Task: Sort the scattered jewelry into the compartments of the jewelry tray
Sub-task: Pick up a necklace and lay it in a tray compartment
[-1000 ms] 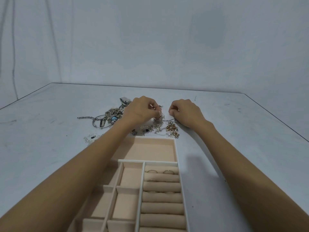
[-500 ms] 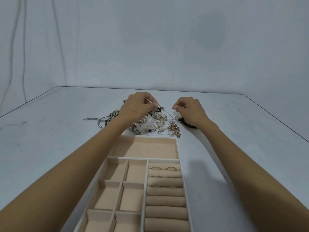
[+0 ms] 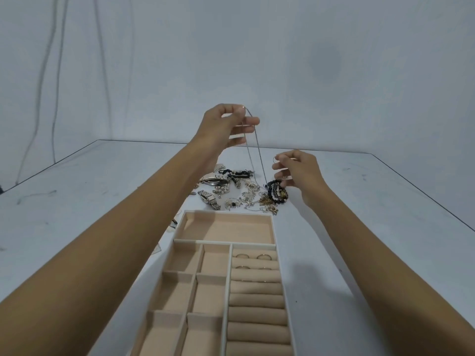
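Beyond jewelry tray [image 3: 228,212], L hand [image 3: 226,127] pinches thin chain [image 3: 259,152] above jewelry pile [image 3: 241,195]; R hand [image 3: 300,173] pinches small loop [image 3: 274,161].

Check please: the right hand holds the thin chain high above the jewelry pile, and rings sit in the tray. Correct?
No: the head view shows the left hand holding the thin chain high above the jewelry pile. Rings do sit in the tray.

Both arms stretch forward. The left hand [image 3: 228,127], raised, pinches a thin chain [image 3: 260,153] between thumb and forefinger; the right hand [image 3: 299,173], lower at its 4 o'clock, pinches a loop [image 3: 274,161].
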